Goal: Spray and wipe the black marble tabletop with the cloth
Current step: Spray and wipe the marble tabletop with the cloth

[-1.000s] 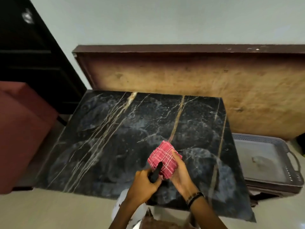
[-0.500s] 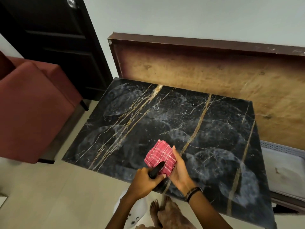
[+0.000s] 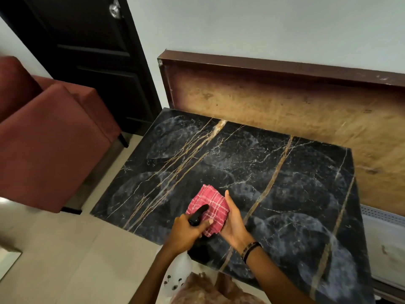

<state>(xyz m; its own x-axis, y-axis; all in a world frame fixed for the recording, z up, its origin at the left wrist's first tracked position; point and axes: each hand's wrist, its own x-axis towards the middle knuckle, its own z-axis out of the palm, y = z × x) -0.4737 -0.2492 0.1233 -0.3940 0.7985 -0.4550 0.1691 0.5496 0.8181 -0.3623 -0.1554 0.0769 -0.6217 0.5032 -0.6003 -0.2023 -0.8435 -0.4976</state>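
Note:
The black marble tabletop [image 3: 274,172] with gold and white veins fills the middle of the view. A folded red checked cloth [image 3: 210,205] rests in my right hand [image 3: 233,222], which cups it from the right above the table's near edge. My left hand [image 3: 186,231] grips a spray bottle [image 3: 177,273] by its black nozzle head [image 3: 198,215], which points at the cloth. The bottle's white body hangs below my wrist, partly hidden by my arm.
A red upholstered chair [image 3: 43,139] stands to the left on the pale tiled floor. A dark door [image 3: 92,58] is behind it. A wooden board [image 3: 285,110] leans on the wall behind the table. A grey plastic tray [image 3: 385,242] sits at the right.
The view has swung left and down, so the table now sits further right and the chair and door show more. Both hands keep the same hold on bottle and cloth.

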